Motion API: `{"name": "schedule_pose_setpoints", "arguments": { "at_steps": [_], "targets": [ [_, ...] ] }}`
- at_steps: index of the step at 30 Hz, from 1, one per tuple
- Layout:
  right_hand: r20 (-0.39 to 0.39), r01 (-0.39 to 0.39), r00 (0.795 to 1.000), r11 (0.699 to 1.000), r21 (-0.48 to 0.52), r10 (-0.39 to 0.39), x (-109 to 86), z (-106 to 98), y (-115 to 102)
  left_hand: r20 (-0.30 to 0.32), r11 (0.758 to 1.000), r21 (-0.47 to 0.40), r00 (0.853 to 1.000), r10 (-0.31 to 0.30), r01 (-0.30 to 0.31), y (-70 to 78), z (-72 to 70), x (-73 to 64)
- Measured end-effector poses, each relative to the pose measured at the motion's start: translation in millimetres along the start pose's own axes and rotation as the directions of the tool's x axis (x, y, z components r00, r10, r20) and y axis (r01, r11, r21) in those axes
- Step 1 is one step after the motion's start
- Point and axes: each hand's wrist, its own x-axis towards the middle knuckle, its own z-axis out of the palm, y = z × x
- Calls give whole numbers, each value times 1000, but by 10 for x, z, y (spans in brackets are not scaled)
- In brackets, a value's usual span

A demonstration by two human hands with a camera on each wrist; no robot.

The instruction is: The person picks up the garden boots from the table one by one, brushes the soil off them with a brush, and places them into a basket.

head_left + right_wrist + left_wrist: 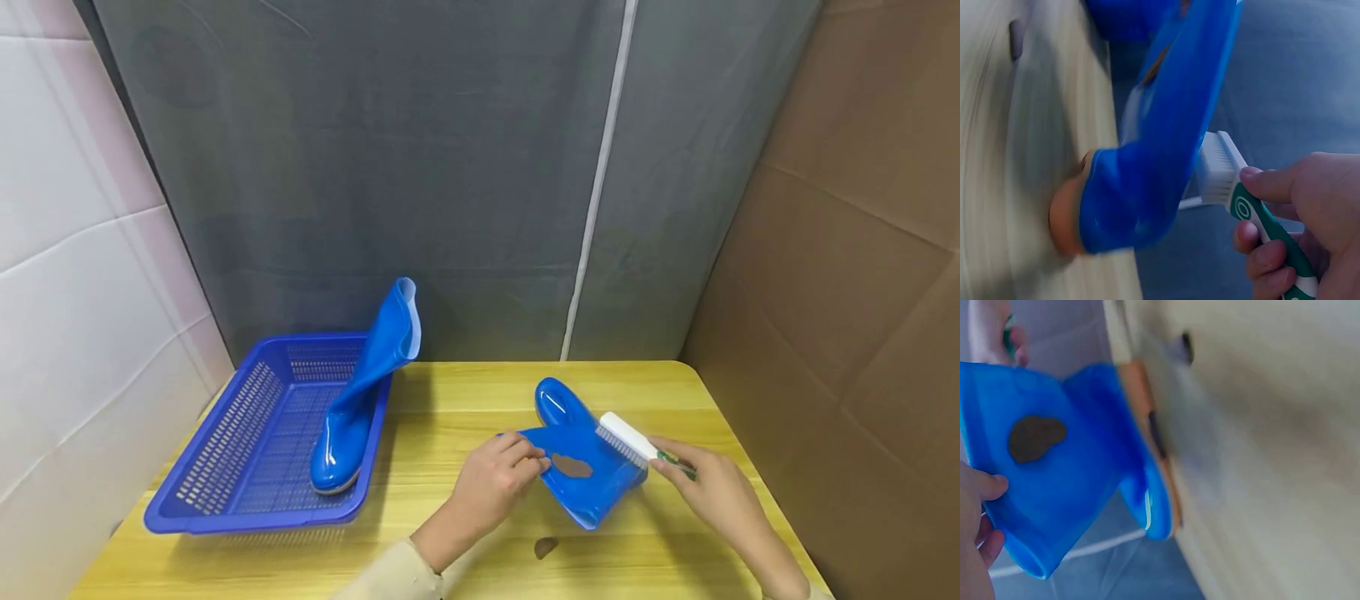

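So the blue boot (588, 442) is held over the right part of the table (457, 400), toe pointed away toward the grey cloth (390, 167) and the top of the shaft tipped toward the camera. Whether the sole is fully down on the table can't really be told. The rim of the shaft is pinched by the left hand (498, 475), so that grip is closed down to about the thickness of the boot's wall.

A white-headed brush (626, 435) is held in the right hand (712, 492), its green and white handle wrapped pretty snugly by thumb and curled fingers, no slack to be seen in that grip. The bristles are set against the side of the shaft. A brown patch (572, 466) can be seen on the shaft between the two hands, and a small brown piece (546, 547) is left lying on the table just in front of the boot, nearer the camera.

Over on the left, a second boot (360, 392) is propped in a blue plastic basket (247, 527), toe down inside, shaft leaned out over the right-hand rim.
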Motion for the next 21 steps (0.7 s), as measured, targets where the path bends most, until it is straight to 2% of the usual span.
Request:
{"name": "schedule_pose_setpoints", "arguments": {
  "at_steps": [5, 8, 12, 15, 21],
  "targets": [
    [26, 53, 998, 998, -41, -52, -38, -22, -140, 139, 1000, -8, 990, 11, -10, 169, 67, -93],
    [33, 77, 997, 991, -114, -74, -46, -11, -205, 183, 1000, -4, 983, 1, -1, 217, 94, -139],
    [23, 123, 992, 967, -223, -121, -33, 51, -288, 176, 1000, 3, 984, 5, -5, 232, 122, -174],
    [47, 152, 988, 949, -275, -145, -21, 136, -342, 166, 1000, 4, 986, 10, -11, 229, 135, -185],
    [134, 146, 984, 958, -245, -115, -26, 220, -372, 166, 1000, 1, 986, 9, -9, 205, 156, -198]
  ]
}}
